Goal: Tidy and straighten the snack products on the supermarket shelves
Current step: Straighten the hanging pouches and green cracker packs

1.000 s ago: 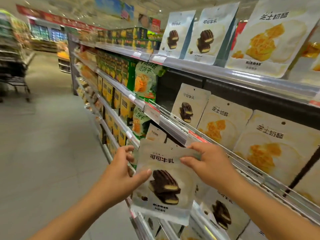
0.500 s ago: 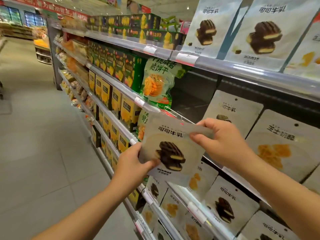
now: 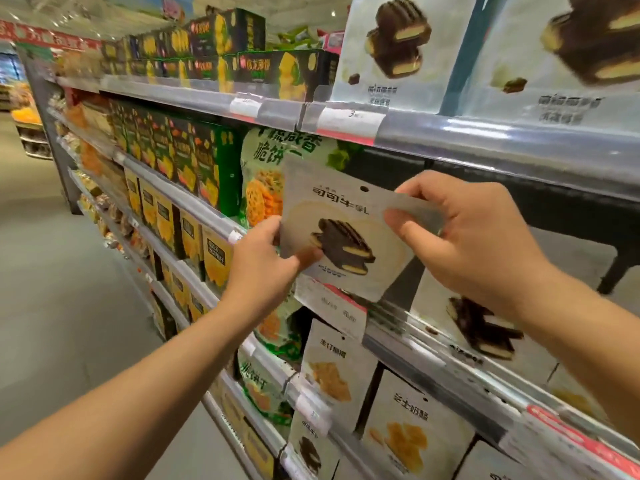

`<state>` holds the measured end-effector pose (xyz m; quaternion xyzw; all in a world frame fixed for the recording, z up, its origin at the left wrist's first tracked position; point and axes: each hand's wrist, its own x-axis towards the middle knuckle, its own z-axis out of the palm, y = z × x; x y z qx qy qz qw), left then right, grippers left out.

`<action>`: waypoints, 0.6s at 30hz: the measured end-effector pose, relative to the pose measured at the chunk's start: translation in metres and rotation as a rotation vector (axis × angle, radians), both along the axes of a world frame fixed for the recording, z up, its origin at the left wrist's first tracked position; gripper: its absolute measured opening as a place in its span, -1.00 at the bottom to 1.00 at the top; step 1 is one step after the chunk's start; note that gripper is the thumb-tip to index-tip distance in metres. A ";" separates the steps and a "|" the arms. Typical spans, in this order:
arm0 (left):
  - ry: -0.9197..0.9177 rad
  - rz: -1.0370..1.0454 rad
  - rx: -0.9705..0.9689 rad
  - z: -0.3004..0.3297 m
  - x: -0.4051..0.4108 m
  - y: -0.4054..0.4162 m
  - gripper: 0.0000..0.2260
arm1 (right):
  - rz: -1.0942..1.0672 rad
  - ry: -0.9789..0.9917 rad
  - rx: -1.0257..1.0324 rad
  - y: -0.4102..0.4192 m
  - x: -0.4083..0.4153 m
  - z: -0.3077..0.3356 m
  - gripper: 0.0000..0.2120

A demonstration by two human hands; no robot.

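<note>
A pale snack pouch (image 3: 346, 220) printed with a chocolate sandwich cake is held up in front of the middle shelf's dark gap. My left hand (image 3: 266, 265) pinches its lower left corner, thumb on the front. My right hand (image 3: 467, 237) grips its upper right edge, fingers curled over the top. Behind my right wrist another chocolate cake pouch (image 3: 481, 327) leans on the same shelf. Two matching pouches (image 3: 398, 46) stand on the top shelf.
A green cracker bag (image 3: 263, 188) stands just left of the held pouch, with green and yellow boxes (image 3: 183, 154) further left. The shelf rail (image 3: 433, 344) carries price tags. Cheese-cake pouches (image 3: 412, 434) fill the shelf below. The aisle floor (image 3: 62, 306) lies to the left.
Both hands have lifted the chocolate cake pouch from the lower shelf level up to the middle shelf's opening. The view has moved closer to the shelves.
</note>
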<state>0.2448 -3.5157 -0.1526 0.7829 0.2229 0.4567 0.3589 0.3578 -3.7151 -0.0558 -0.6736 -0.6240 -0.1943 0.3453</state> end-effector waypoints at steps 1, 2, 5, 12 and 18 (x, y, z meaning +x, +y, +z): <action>-0.011 -0.012 0.006 0.003 0.010 0.006 -0.73 | -0.023 -0.041 -0.002 0.004 0.006 0.003 -0.87; -0.022 -0.038 -0.007 0.004 0.020 0.011 -0.72 | -0.049 -0.077 -0.012 0.007 0.010 0.005 -0.85; -0.033 -0.122 -0.044 0.002 0.046 0.023 -0.68 | -0.135 -0.158 -0.052 0.016 0.023 0.007 -0.81; 0.055 -0.233 0.021 -0.020 0.091 0.055 -0.70 | -0.436 -0.371 -0.261 0.041 0.037 0.010 -0.77; 0.258 -0.421 0.021 -0.032 0.107 0.085 -0.61 | -0.800 -0.187 -0.479 0.074 0.042 0.010 -0.73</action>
